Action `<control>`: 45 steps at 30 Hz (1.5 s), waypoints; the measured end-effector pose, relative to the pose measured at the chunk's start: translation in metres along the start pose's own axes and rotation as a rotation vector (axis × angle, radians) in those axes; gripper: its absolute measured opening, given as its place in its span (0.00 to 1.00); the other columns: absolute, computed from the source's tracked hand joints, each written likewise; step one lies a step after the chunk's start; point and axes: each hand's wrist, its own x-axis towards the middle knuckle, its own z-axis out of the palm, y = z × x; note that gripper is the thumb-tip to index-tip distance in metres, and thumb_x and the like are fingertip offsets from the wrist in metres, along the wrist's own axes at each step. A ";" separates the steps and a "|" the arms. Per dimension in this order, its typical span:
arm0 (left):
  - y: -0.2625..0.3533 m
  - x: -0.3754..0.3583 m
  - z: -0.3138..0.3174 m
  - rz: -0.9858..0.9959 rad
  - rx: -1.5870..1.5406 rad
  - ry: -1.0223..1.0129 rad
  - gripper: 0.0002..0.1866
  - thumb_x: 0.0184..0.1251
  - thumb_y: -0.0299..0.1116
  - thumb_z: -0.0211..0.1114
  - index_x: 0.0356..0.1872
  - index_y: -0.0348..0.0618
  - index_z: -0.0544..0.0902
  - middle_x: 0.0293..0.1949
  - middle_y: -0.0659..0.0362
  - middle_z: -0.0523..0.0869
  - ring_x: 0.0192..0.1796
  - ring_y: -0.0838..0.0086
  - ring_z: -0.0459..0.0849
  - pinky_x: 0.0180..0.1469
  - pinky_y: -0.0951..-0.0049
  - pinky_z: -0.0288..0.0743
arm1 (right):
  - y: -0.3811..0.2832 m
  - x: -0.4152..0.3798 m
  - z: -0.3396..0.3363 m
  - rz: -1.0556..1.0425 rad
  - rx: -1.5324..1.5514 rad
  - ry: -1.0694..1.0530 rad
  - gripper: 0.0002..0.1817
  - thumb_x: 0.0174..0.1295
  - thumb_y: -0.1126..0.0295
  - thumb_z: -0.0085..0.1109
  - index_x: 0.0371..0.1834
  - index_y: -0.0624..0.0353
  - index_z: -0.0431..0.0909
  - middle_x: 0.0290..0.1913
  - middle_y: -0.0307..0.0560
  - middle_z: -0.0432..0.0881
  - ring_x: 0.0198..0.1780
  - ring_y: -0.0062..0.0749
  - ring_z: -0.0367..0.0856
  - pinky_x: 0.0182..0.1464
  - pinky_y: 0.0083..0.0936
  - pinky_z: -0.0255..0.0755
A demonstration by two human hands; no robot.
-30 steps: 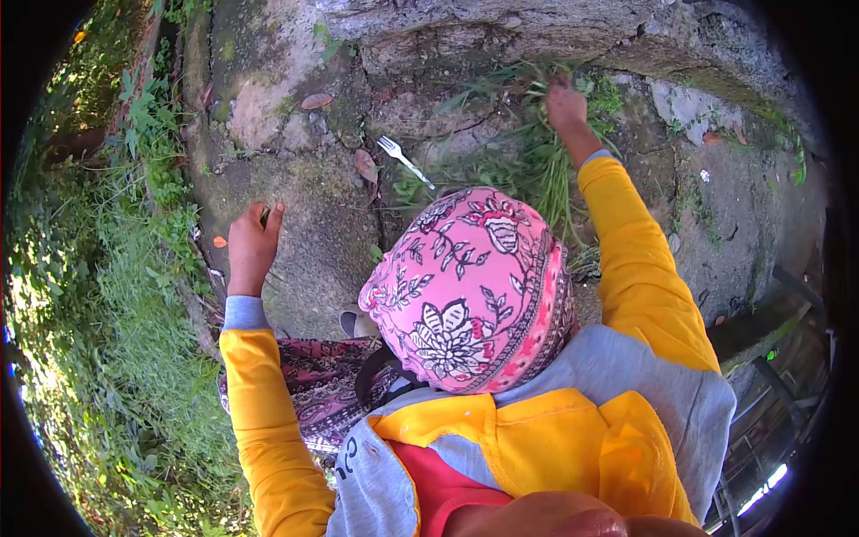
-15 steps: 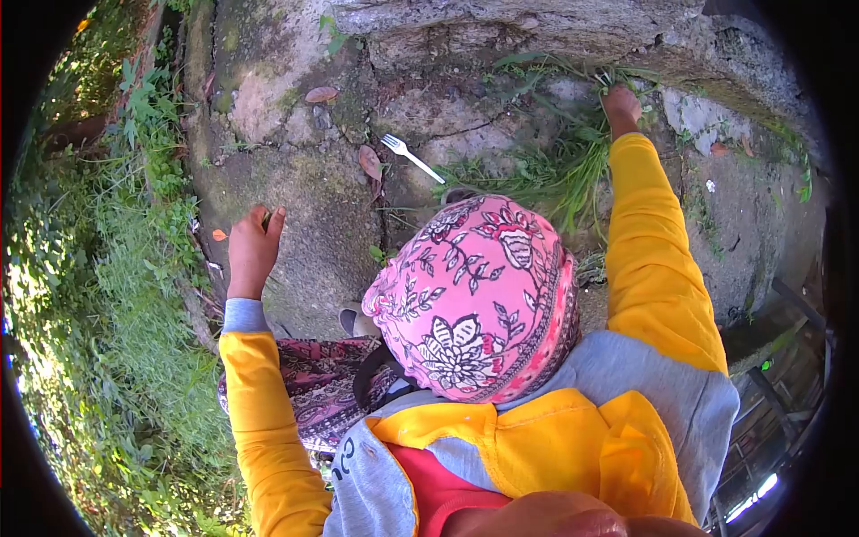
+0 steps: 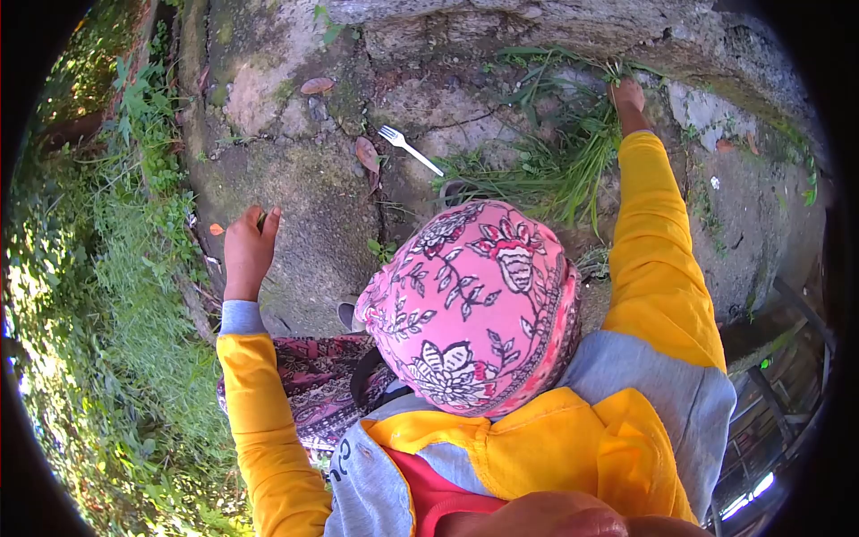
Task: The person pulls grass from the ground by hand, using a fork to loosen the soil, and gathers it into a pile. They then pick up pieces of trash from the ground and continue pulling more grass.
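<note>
My right hand [image 3: 629, 94] is stretched far forward to the foot of the rough stone ledge. Its fingers are closed on blades of grass [image 3: 614, 68] there. Long cut or loose-looking grass [image 3: 568, 174] lies just beside that wrist on the concrete. On the other side, my left hand [image 3: 250, 254] hovers over the ground with curled fingers, thumb against them. Something small and dark shows between thumb and fingers, too small to name. A white plastic fork [image 3: 411, 150] lies on the concrete between my hands.
Pink floral cloth [image 3: 470, 304] covers my bent knee in the middle. The stone ledge [image 3: 537, 27] runs along the far side. Brown dry leaves [image 3: 367, 155] lie on cracked concrete [image 3: 295, 188]. Dense green plants [image 3: 134, 295] border the left; wooden slats [image 3: 774, 403] stand at right.
The view has shifted slightly. My right hand has moved a little forward and to the right at the grass; my left hand stays nearly in place, still curled.
</note>
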 end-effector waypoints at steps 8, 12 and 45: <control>0.009 0.005 -0.002 -0.055 0.004 -0.056 0.21 0.59 0.45 0.56 0.20 0.35 0.69 0.17 0.44 0.73 0.23 0.48 0.73 0.26 0.58 0.65 | 0.011 0.014 0.036 -0.165 0.367 0.091 0.26 0.51 0.50 0.50 0.40 0.64 0.75 0.43 0.56 0.77 0.46 0.49 0.74 0.46 0.35 0.67; 0.021 0.011 -0.004 0.016 -0.005 -0.024 0.21 0.59 0.45 0.56 0.19 0.35 0.69 0.17 0.44 0.73 0.22 0.48 0.73 0.26 0.57 0.65 | -0.054 -0.119 -0.070 -0.271 0.805 -0.018 0.26 0.51 0.51 0.51 0.32 0.71 0.74 0.32 0.62 0.78 0.36 0.53 0.77 0.37 0.39 0.68; -0.007 -0.003 -0.042 0.243 0.090 0.029 0.21 0.60 0.44 0.56 0.21 0.34 0.70 0.14 0.47 0.69 0.17 0.62 0.65 0.22 0.62 0.60 | 0.289 -0.358 0.031 -0.544 -0.477 -1.160 0.20 0.49 0.59 0.61 0.44 0.57 0.76 0.43 0.51 0.78 0.45 0.44 0.76 0.44 0.34 0.72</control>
